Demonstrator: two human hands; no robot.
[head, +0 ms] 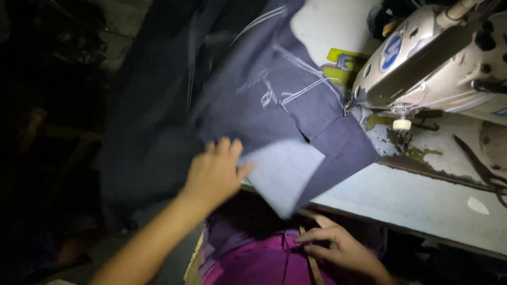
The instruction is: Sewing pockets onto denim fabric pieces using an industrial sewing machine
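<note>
- Navy fabric [253, 105], a large dark blue piece with pale stitched lines on it, lies spread over the left end of the desk [422, 200] and hangs off its front edge toward the person.
- One corner of it is folded back and shows a lighter blue underside [282, 171], hanging just past the desk edge.
- Left hand [214, 171] rests on the cloth beside that lighter flap, fingers curled with the thumb out toward the flap; whether it pinches the cloth I cannot tell.
- Right hand [338, 245] lies low, below the desk edge, fingers stretched out flat and loosely open on magenta cloth [259, 264] in the lap, touching a narrow tan strip [312, 266] that runs across it.
- Sewing machine [438, 58], cream-coloured, stands on the desk at upper right, its needle end just beside the fabric's right edge.
- Dark scissors [483, 169] lie on the desk at far right, well apart from both hands.
</note>
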